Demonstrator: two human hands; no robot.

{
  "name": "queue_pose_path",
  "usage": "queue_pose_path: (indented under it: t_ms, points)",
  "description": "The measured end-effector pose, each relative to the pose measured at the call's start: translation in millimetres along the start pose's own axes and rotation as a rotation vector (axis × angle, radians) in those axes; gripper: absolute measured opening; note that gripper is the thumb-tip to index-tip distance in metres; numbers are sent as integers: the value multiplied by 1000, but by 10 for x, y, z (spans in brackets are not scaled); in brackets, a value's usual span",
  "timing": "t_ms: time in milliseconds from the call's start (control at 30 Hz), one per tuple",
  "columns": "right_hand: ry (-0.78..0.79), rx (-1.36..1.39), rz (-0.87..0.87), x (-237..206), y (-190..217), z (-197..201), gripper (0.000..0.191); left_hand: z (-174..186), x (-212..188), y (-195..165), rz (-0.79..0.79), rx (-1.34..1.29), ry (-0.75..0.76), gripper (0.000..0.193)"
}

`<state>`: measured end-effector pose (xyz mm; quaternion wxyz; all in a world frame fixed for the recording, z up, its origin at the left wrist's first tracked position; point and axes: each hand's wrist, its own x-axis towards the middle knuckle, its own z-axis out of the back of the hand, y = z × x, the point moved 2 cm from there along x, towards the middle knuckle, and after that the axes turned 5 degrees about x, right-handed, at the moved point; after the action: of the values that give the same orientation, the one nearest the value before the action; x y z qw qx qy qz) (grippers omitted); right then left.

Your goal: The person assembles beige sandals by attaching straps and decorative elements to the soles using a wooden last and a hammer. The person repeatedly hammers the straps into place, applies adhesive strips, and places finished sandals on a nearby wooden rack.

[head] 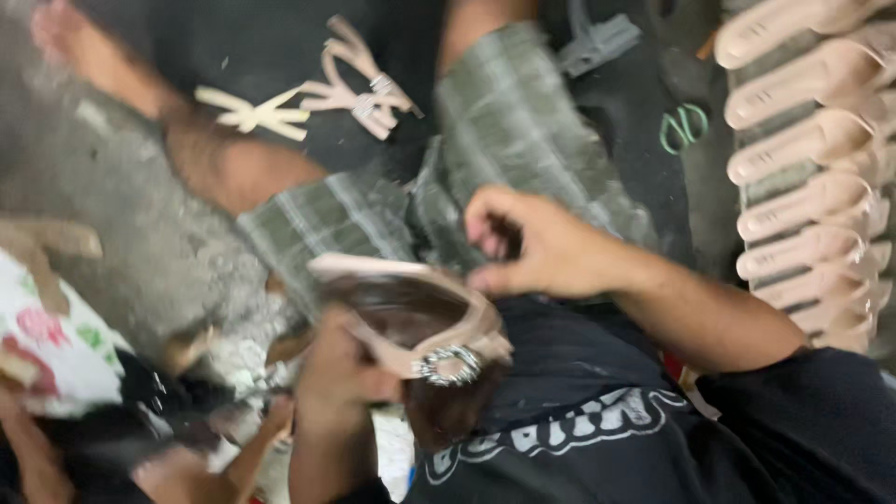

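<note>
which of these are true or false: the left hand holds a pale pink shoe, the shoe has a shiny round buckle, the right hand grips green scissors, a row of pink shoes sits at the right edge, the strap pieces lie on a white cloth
1. The left hand holds a pale pink shoe. True.
2. The shoe has a shiny round buckle. True.
3. The right hand grips green scissors. False: the scissors lie apart on the dark surface, and the hand is at the shoe's edge.
4. A row of pink shoes sits at the right edge. True.
5. The strap pieces lie on a white cloth. False: they lie on a dark surface.
</note>
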<state>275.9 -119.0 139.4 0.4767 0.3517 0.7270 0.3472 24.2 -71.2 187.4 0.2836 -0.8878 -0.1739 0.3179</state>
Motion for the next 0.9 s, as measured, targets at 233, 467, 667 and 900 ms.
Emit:
queue_pose_path:
  t_ms: [233,467,667,900]
  points:
    - [-966,-424,283,-183,-756,1934,20,-154,97,-471,-765,1465,-570,59]
    - [-526,-808,-617,270,-2379,2200,28,-437,784,21,-555,1907,-343,53]
    - [-592,-846,-658,721,-2721,2110,21,354,903,-420,-556,1546,-719,74]
    - [-836,-660,-451,699,-2491,2222,40,682,988,-28,-456,722,-768,60]
